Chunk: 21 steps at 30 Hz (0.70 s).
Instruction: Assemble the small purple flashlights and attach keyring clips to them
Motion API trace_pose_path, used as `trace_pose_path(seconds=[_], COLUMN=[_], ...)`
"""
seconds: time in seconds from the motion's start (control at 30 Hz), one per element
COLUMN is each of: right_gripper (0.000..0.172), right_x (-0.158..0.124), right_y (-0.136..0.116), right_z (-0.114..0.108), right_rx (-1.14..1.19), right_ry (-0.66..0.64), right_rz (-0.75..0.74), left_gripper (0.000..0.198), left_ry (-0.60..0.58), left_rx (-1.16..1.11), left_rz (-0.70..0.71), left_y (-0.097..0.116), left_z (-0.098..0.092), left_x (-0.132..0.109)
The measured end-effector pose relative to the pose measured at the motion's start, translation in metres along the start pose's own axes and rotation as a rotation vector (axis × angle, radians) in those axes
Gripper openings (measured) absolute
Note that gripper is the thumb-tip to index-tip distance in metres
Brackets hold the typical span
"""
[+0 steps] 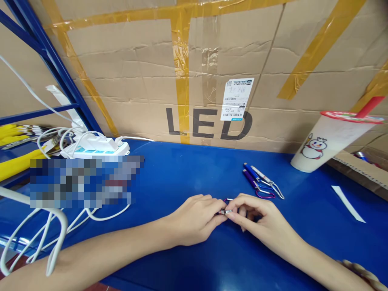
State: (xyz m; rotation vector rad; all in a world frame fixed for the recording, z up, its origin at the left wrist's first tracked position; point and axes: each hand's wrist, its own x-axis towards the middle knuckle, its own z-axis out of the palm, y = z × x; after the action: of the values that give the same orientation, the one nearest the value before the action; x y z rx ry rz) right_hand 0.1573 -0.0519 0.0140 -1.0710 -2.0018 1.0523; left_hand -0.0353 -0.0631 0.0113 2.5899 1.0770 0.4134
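Observation:
My left hand (198, 218) is closed round a slim keychain penlight (222, 211), and most of its body is hidden by the fingers. The thumb and forefinger of my right hand (257, 214) pinch its silvery end, right against my left fingertips. Behind the fingers shows a bit of a dark purple carabiner clip (226, 200). Farther back on the blue table lie three similar penlights with clips: a purple one (249, 179), a blue one (251, 171) and a silver one (263, 176).
A tilted-looking drink cup (330, 141) with a red straw stands at the right, near a white paper strip (348, 204). A large cardboard box (145, 81) walls off the back of the table (169, 173). At left are a power strip (97, 149) and looped white cables (60, 226).

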Motion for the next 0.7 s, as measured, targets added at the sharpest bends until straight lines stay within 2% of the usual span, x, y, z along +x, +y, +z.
trace_pose_path(seconds=[0.4,0.7], right_gripper=[0.037,0.03], right_x=[-0.0014,-0.0013], right_y=[0.0005,0.0013], right_z=[0.0005,0.0002], right_rx=[-0.027,-0.038], right_ry=[-0.019,-0.034], right_rz=[-0.027,-0.044], left_gripper=[0.018,0.02], left_ry=[-0.002,-0.015], left_rx=[0.052,0.07], left_rz=[0.04,0.046], left_y=[-0.0011,-0.0005], left_z=[0.0023,0.0018], left_x=[0.0006,0.0011])
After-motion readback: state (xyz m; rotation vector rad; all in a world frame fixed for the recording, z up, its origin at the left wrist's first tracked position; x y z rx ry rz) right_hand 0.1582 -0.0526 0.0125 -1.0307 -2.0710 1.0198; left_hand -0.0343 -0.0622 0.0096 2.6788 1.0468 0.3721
